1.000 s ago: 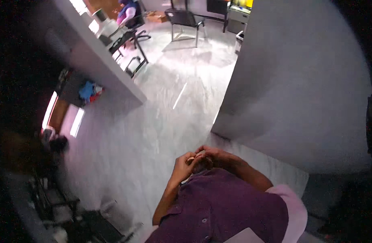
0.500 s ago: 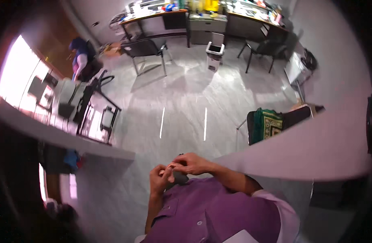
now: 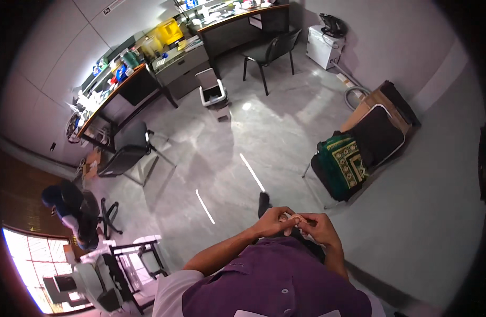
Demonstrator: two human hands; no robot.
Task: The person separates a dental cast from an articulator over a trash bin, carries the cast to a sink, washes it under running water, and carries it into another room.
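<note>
My left hand (image 3: 272,222) and my right hand (image 3: 320,230) meet in front of my waist, fingers bent and pinched close together. Between the fingertips there may be something small and pale; it is too small and too covered to make out. Behind the hands is the purple garment (image 3: 274,269) that I wear. A dark shoe (image 3: 263,204) shows on the floor just beyond my left hand.
Ahead stands a white bin (image 3: 214,96) with its lid up, near a grey drawer unit (image 3: 182,68). Black chairs (image 3: 274,53) flank it. To the right, a green patterned cloth (image 3: 346,161) lies over a chair beside a cardboard box (image 3: 377,100). Another person (image 3: 79,214) is at far left.
My view has swung to the right, so the bin and desks sit further left and the cloth-covered chair shows more fully. Both hands stay together at my waist.
</note>
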